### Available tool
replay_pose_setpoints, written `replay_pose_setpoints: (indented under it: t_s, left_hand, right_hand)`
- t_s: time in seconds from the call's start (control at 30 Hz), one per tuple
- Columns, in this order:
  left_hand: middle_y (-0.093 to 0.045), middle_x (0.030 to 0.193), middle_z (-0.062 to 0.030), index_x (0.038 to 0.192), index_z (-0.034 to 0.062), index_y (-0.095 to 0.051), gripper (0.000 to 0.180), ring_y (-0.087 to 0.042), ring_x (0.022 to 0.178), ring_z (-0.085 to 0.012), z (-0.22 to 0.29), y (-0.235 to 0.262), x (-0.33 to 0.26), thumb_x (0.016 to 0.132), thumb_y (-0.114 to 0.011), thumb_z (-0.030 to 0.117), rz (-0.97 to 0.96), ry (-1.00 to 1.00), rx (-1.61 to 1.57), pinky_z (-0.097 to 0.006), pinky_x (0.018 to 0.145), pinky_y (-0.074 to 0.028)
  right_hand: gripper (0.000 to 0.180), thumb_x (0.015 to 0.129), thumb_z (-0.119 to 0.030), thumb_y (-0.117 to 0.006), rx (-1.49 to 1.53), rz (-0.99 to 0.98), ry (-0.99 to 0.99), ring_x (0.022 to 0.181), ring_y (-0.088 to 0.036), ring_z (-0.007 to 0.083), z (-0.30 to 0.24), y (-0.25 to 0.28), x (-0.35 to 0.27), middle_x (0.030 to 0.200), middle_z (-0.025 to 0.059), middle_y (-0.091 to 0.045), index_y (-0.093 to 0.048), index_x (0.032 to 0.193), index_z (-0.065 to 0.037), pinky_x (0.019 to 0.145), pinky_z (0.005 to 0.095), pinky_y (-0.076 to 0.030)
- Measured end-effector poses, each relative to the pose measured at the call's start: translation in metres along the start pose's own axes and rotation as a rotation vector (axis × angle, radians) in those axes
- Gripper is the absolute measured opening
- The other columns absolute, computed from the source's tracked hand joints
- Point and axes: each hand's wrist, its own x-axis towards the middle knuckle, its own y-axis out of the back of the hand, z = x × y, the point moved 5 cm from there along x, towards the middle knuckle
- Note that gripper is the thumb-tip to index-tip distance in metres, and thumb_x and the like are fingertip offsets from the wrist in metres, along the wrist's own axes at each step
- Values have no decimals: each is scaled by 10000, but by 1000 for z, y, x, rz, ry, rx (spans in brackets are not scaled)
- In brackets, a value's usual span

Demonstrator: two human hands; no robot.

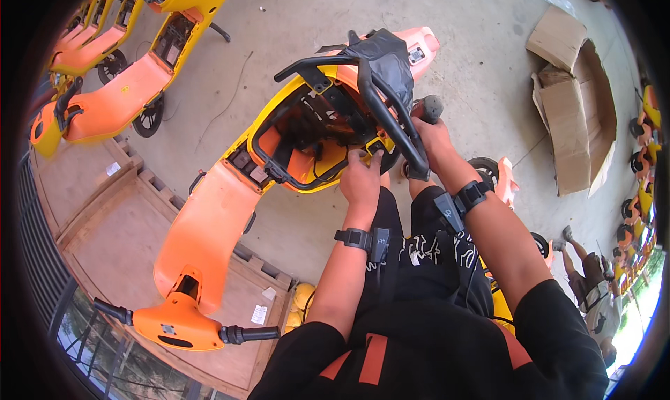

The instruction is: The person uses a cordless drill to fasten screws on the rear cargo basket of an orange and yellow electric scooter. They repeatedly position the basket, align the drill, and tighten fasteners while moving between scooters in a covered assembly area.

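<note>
An orange and yellow scooter (209, 222) stands before me, its under-seat compartment (314, 131) open. A black tubular rack (380, 100) rises over its rear, beside a black cover (387, 58) lying on the orange tail. My left hand (361, 179) is at the compartment's near rim, next to a yellow bracket (377, 146). Its fingers are bent together; what they pinch is too small to make out. Beyond the rack's near end, my right hand (434, 138) is closed around a dark, round-ended object (428, 109). The rack bar partly covers that object and its kind is unclear.
More orange and yellow scooters (118, 100) stand at the far left, others (638, 204) along the right. An opened cardboard box (576, 114) lies at the right. Wooden crates (132, 211) stand behind the scooter at left. Another person (597, 295) is at lower right.
</note>
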Motion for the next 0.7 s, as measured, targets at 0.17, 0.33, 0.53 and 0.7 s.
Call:
replay_pose_setpoints:
  t_s: [0.17,0.33,0.53,0.7]
  left_hand:
    - [-668,720,-175,895,-52,-681,372,-628,655,-305,-9,-25,0,908,-676,320,-1,189,-346,-383,665,-478]
    - [-500,608,-10,805,29,-617,338,-482,509,-111,-14,-40,6,963,-623,328,-172,580,-862,-281,439,-328]
    - [-417,629,48,838,102,-546,234,-377,481,-72,-4,-50,-2,984,-582,281,-310,873,-1262,-229,421,-264]
    - [-422,649,45,878,116,-534,147,-384,500,-75,-4,-47,1,992,-548,208,-340,858,-1256,-229,419,-258]
  right_hand:
    - [416,760,-199,-726,6,-51,-8,781,-627,181,2,0,1,933,97,-658,-602,1103,2,712,321,-511]
    - [393,774,-198,-716,-32,-73,21,773,-623,173,1,1,6,917,92,-655,-606,1100,-8,705,323,-510]
    - [407,786,-199,-718,-16,-108,10,778,-629,175,1,1,8,911,91,-656,-590,1120,-5,715,331,-518]
    - [403,782,-202,-722,-41,-99,17,766,-645,186,4,2,7,921,97,-661,-590,1106,-2,700,336,-531]
